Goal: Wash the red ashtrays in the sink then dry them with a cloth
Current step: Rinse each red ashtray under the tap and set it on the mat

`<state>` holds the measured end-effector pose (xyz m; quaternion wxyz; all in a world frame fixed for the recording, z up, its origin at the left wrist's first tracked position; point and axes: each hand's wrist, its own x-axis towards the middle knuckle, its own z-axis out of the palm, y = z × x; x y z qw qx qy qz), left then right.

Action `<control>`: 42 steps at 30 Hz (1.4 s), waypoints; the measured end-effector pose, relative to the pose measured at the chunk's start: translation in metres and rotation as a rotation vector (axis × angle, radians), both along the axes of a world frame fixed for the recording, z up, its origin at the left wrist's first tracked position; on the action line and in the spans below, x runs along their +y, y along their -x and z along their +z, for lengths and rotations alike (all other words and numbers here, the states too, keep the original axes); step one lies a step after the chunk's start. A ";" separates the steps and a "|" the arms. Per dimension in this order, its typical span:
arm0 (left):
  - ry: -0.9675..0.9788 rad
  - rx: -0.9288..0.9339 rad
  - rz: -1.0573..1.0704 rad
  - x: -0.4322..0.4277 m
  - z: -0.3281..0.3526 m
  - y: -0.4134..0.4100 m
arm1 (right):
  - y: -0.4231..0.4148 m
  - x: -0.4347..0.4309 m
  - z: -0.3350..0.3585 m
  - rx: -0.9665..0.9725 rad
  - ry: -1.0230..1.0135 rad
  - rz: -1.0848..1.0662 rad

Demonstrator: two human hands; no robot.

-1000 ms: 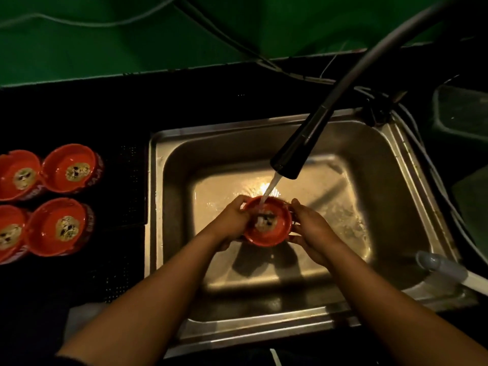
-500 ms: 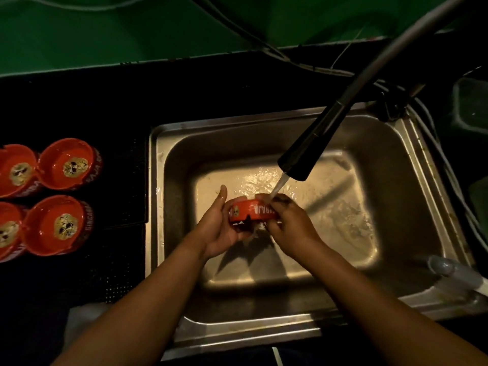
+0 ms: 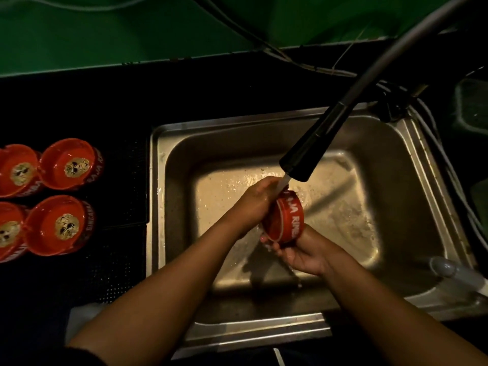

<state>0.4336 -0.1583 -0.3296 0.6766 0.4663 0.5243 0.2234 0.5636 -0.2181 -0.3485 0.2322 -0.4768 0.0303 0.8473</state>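
A red ashtray [image 3: 286,219] with white lettering on its side is held on edge over the steel sink [image 3: 184,165], right under the running stream from the black faucet head [image 3: 303,157]. My left hand [image 3: 257,200] covers its upper left side. My right hand [image 3: 301,253] cups it from below. Both hands grip it. Its inside faces away and is hidden. Several more red ashtrays [image 3: 67,165] with a skull emblem sit upright on the dark counter at the left.
A grey hose [image 3: 412,43] arcs from the upper right to the faucet head. A pale plastic handle [image 3: 446,268] lies at the sink's right front corner. Cables run along the green back wall [image 3: 105,30]. A white cloth [image 3: 79,320] shows by my left forearm.
The ashtray went from bowl-up under the stream to turned on its edge. My left hand moved over its top and my right hand slid beneath it.
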 end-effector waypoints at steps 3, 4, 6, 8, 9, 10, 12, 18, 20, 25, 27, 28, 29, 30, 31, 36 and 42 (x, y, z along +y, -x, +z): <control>-0.015 0.116 0.089 0.004 -0.009 0.003 | -0.007 -0.003 0.002 0.095 0.035 0.041; 0.022 0.151 0.133 0.005 -0.011 0.007 | -0.009 -0.003 0.002 0.096 0.025 0.041; 0.163 0.137 0.212 0.004 -0.018 0.018 | -0.014 -0.001 0.001 0.088 -0.006 0.010; 0.396 -0.028 0.304 -0.001 -0.023 0.029 | -0.015 0.004 -0.002 0.014 -0.039 0.008; 0.513 -0.141 0.369 -0.005 -0.023 0.034 | -0.011 0.006 -0.006 -0.069 -0.062 0.049; 0.593 -0.228 0.437 -0.010 -0.024 0.041 | -0.005 0.009 -0.008 -0.165 -0.098 0.117; 0.653 -0.303 0.558 -0.018 -0.027 0.054 | 0.011 0.015 -0.011 -0.271 -0.163 0.207; 0.494 -0.281 0.517 -0.033 -0.022 0.073 | 0.036 0.025 -0.011 -0.295 -0.192 0.113; 0.310 -0.071 0.362 -0.032 -0.017 0.061 | 0.033 0.023 -0.013 -0.384 -0.215 0.128; -0.227 0.446 -0.314 -0.036 -0.013 0.019 | -0.006 0.016 -0.018 -0.335 -0.097 0.045; -0.354 0.474 -0.430 -0.040 -0.015 0.011 | -0.019 0.014 -0.020 -0.290 -0.053 0.030; -0.364 0.450 -0.435 -0.044 -0.017 0.012 | -0.021 0.014 -0.022 -0.289 -0.056 0.024; -0.455 0.502 -0.456 -0.046 -0.021 0.015 | -0.020 0.014 -0.024 -0.298 -0.082 0.017; -0.509 0.584 -0.530 -0.047 -0.025 0.021 | -0.015 0.015 -0.025 -0.315 -0.108 -0.010; -0.524 0.657 -0.528 -0.048 -0.030 0.031 | -0.008 0.015 -0.028 -0.330 -0.120 -0.063; -0.377 0.509 0.073 -0.045 -0.051 0.083 | 0.027 0.012 -0.040 -0.294 -0.144 -0.151; -0.150 0.370 0.193 -0.043 -0.064 0.088 | -0.004 0.001 -0.048 -0.336 -0.163 -0.032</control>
